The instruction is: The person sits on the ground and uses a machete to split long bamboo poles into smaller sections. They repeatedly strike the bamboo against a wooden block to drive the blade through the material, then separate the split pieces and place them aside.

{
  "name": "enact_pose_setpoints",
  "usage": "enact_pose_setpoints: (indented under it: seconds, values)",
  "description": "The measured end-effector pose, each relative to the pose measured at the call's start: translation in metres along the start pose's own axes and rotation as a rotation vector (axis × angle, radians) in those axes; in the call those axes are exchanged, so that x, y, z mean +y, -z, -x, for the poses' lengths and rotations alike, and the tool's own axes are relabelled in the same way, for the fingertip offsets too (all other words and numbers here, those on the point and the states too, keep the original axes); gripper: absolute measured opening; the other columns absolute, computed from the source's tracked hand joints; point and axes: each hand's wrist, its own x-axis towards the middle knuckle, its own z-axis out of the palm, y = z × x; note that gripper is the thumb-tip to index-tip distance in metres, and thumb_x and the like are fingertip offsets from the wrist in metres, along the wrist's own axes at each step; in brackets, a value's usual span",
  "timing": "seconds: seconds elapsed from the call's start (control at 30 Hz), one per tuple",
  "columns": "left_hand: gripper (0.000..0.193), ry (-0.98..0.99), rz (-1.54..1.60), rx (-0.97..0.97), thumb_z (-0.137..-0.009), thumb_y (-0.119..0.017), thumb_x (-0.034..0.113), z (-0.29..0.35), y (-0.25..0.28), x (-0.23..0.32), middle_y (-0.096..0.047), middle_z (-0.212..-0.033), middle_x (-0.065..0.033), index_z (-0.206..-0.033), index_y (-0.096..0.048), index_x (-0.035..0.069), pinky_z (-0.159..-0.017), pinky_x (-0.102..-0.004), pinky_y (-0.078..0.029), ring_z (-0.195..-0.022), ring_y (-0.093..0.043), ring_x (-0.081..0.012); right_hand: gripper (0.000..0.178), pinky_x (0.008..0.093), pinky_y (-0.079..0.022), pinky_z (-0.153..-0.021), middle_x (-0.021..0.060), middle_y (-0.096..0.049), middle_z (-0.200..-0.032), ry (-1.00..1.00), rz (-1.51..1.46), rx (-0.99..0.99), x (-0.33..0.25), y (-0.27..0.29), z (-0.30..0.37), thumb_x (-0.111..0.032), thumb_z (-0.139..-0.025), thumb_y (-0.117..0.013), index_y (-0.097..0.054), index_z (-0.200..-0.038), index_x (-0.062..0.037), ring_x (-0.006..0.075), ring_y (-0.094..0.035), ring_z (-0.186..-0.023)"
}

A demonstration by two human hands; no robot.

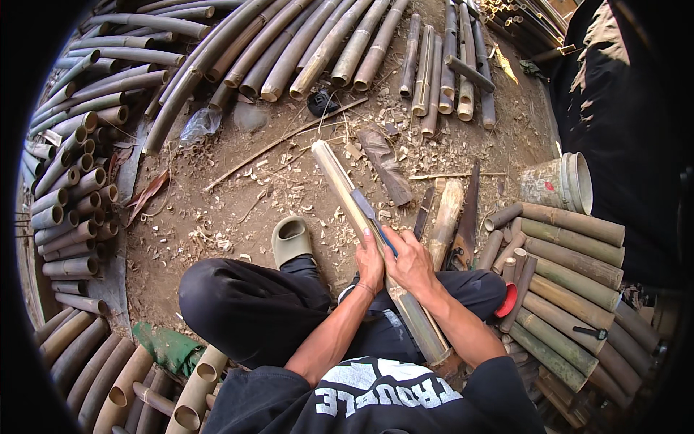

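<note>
A split-looking bamboo pole [338, 177] lies slantwise across my lap, its pale far end over the dirt floor and its near end beside my right thigh. My left hand [370, 264] is wrapped round the pole at its middle. Beside it, my right hand [412, 262] is closed on the blue handle of a knife [365, 205]. The blade points away from me and lies along the pole's right side; I cannot tell how deep its edge sits. Some of the handle is hidden by my fingers.
Curled shavings litter the floor around a dark wood piece [387, 168]. A pale log [446, 213] and a long dark blade [468, 210] lie right of my hands. Bamboo stacks [571, 267] border both sides; a white bucket [553, 184] lies tipped. My green clog [291, 242] is ahead.
</note>
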Motion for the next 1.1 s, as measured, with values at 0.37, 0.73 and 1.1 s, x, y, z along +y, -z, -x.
enact_pose_setpoints:
  seconds: [0.37, 0.73, 1.1]
  values:
    - [0.077, -0.053, -0.222, 0.047, -0.097, -0.042, 0.064, -0.003, 0.001, -0.011, -0.067, -0.092, -0.0203, -0.104, -0.060, -0.010, -0.081, -0.0405, -0.050, -0.087, -0.064, -0.0277, 0.041, 0.0445, -0.053, -0.066, 0.0146, -0.057, -0.089, -0.009, 0.123, -0.010, 0.008, 0.007, 0.007, -0.016, -0.089, -0.063, -0.060, -0.129, -0.0106, 0.0362, -0.064, -0.075]
    - [0.078, -0.069, -0.255, 0.054, -0.097, -0.039, 0.065, -0.001, 0.000, -0.014, -0.065, -0.093, -0.0236, -0.107, -0.056, -0.011, -0.084, -0.0428, -0.048, -0.090, -0.064, -0.0325, 0.043, 0.0430, -0.053, -0.058, 0.0107, -0.057, -0.086, -0.015, 0.232, -0.018, 0.006, 0.009, 0.034, -0.014, -0.087, -0.065, -0.059, -0.130, -0.0143, 0.0332, -0.064, -0.066]
    - [0.073, -0.121, -0.280, 0.099, -0.100, -0.041, 0.057, -0.007, -0.002, -0.013, -0.067, -0.101, -0.0283, -0.110, -0.058, -0.013, -0.084, -0.0448, -0.049, -0.096, -0.066, -0.0361, 0.041, 0.0494, -0.054, -0.064, 0.0150, -0.060, -0.090, -0.013, 0.141, 0.021, 0.023, -0.038, -0.061, -0.021, -0.090, -0.060, -0.058, -0.131, -0.0180, 0.0397, -0.065, -0.072]
